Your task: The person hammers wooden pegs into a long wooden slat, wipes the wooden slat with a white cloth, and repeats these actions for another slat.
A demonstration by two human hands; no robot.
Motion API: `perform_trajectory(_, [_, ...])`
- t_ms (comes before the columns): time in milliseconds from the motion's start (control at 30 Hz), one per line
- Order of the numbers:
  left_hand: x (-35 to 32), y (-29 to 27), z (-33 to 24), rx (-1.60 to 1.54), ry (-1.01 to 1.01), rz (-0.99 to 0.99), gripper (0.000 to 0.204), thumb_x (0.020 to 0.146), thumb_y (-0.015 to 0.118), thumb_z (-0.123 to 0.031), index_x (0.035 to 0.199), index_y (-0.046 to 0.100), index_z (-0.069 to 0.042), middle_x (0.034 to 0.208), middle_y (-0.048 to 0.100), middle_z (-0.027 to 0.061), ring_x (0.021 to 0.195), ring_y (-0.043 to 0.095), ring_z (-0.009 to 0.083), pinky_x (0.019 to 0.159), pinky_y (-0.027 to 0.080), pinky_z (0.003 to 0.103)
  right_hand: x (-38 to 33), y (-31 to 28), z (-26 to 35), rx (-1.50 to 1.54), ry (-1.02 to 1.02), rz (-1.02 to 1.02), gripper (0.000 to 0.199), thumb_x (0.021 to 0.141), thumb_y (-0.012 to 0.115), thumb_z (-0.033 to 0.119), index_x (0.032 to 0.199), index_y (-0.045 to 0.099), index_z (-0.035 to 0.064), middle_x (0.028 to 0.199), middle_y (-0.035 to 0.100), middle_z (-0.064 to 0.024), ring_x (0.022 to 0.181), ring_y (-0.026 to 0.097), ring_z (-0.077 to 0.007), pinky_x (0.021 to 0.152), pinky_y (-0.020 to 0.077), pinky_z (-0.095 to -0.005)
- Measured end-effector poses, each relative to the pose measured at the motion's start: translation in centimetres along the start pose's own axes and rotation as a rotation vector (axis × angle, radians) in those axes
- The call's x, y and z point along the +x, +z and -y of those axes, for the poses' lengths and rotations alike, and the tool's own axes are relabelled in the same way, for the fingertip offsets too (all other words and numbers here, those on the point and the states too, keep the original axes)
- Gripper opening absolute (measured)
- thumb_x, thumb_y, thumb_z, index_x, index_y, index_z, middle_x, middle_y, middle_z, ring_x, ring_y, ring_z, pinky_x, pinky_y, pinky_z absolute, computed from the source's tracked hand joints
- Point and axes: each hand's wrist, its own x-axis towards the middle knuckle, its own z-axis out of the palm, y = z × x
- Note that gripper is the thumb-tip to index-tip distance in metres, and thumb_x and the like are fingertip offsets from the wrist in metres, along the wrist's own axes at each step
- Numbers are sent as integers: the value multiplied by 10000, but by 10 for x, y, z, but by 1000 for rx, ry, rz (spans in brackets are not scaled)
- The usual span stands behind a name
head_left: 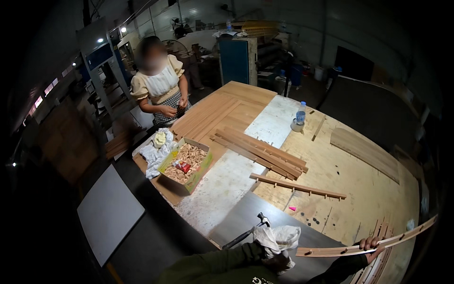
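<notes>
My right hand [371, 247] grips a long curved wooden slat [402, 236] with dowel pegs along it, held at the table's near right edge. My left hand [276, 258], in a dark green sleeve, is mostly covered by a white rag [283, 235] that it seems to clutch. A hammer [247, 232] lies on the dark board just left of the rag. A straight pegged slat [298, 186] lies on the table ahead of me.
A stack of pegged slats [259, 150] lies mid-table. An open cardboard box of wooden dowels [185, 162] sits at the left edge beside white cloths [155, 152]. A water bottle [301, 112] stands farther back. Another person [161, 85] stands at the far left corner. A wooden plank [364, 150] lies right.
</notes>
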Motion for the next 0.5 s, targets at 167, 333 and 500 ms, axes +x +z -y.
perform_trajectory(167, [1,-1,-18,44,15,-54,420,847,464,-402,1003,504,-14,837,548,90,703,538,186,589,434,316,7,-19,-5,188,161,1,347,920,413,342,1096,426,44,780,456,-58,596,427,-154,477,408,-309])
perform_trajectory(333, [9,-17,-8,19,-59,-84,430,850,460,-415,1000,504,-14,830,548,89,693,539,183,579,435,316,4,21,-36,216,135,-120,374,913,404,382,1165,420,106,803,458,-50,616,410,-168,505,395,-328])
perform_trajectory(500, [8,-11,-28,35,-62,-54,441,853,456,-427,996,505,-14,822,549,87,683,540,180,570,436,317,2,53,-24,70,-9,-237,360,941,356,351,1219,385,124,782,442,-52,597,415,-150,492,413,-296])
